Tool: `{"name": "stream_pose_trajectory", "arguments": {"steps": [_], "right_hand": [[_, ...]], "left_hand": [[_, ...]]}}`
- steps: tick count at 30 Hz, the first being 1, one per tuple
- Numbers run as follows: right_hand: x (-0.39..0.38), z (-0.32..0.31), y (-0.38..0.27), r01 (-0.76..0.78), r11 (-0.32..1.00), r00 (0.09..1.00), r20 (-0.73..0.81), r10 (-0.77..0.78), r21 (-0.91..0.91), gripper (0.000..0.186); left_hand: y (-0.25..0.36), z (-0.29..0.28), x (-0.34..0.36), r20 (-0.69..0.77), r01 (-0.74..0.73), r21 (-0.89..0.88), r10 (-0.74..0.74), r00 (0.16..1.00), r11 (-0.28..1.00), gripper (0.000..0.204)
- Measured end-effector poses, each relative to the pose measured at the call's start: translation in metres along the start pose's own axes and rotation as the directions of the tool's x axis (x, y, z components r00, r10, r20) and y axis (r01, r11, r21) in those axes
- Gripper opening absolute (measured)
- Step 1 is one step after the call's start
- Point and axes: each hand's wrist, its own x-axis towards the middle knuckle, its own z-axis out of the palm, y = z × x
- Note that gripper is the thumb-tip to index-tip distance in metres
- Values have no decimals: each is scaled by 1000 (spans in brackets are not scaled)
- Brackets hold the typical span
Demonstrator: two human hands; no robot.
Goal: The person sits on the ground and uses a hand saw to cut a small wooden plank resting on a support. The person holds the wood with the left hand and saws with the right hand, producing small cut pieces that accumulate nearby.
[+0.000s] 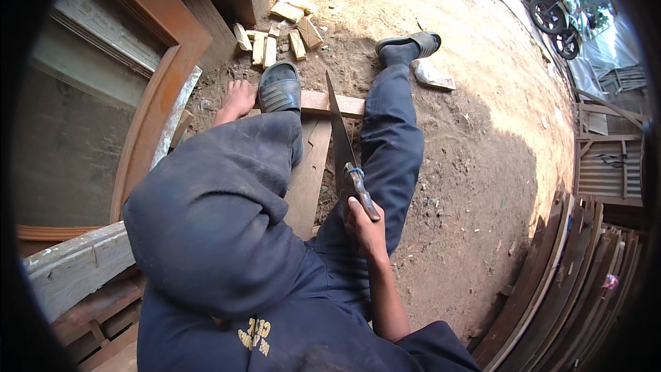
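My right hand (366, 229) is wrapped round the worn wooden handle of a handsaw (339, 134). The saw's long dark blade points away from me and crosses over a short wooden batten (350, 106); whether its teeth touch the wood I cannot tell. My left foot, in a grey slide sandal (281, 94), presses on the batten. At the batten's left end my left hand (239, 98) is closed around it, partly hidden behind my bent knee. Beneath the batten a wider plank (309, 172) runs back toward me between my legs.
Several cut wood blocks (297, 10) lie on the dirt ahead. A brown wooden frame (180, 62) leans at the left. Stacked dark boards (551, 282) stand at the lower right. Beside my right foot is a pale plastic packet (432, 74). Motorcycles (551, 10) are parked far right.
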Motion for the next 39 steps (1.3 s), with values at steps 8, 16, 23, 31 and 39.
{"name": "stream_pose_trajectory", "arguments": {"steps": [8,16,23,31,39], "right_hand": [[65,12,-15,13,993,1000,-10,-11,114,18],[73,12,-16,61,998,997,-47,-63,-24,17],[-7,3,2,48,995,998,-43,-52,-85,23],[83,27,-43,7,1000,1000,27,-7,-9,15],[93,23,-12,70,995,998,-3,-70,69,16]], "left_hand": [[28,-2,1,25,-19,-60,21,999,998,49],[32,-8,-1,15,-14,-101,16,1000,995,49],[4,8,3,-13,-11,-52,11,1000,999,46],[11,-1,0,-38,-37,-52,35,999,998,46],[23,-11,-2,5,18,-80,-17,1000,997,48]]}}
